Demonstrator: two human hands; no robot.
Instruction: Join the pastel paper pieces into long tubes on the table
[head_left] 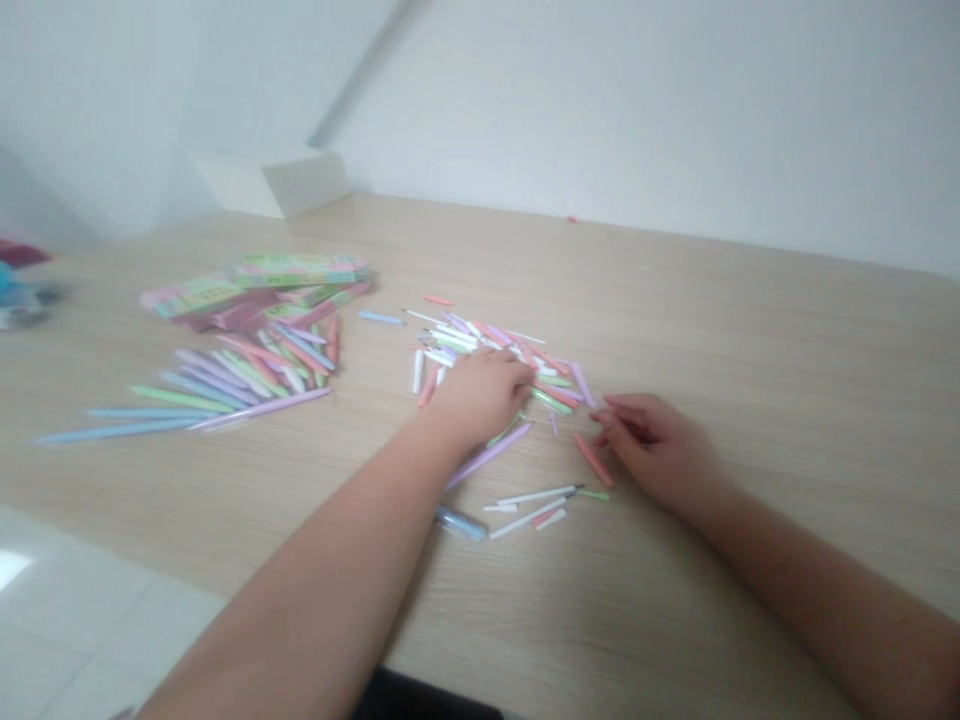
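Note:
My left hand point(484, 395) reaches over a heap of pastel pen parts point(551, 385), its fingers curled down among them. What its fingertips grip is hidden. To the right, my right hand point(656, 440) has thumb and fingers drawn together in a pinch; anything between them is too blurred to name. Just below those fingers lies a coral pen piece point(594, 460), and a purple piece point(581, 384) rests above them. A long purple pen barrel point(489, 455) lies under my left wrist. Nearer to me are white refills point(536, 494) with dark tips and a light blue, clear-looking piece point(460, 524).
Several pastel pens point(225, 380) are fanned out on the left of the wooden table point(750, 330). Behind them lie pink and green boxes point(255, 285). A white folded card or box point(307, 183) stands at the back near the wall. Tiled floor point(82, 620) shows past the table's left edge.

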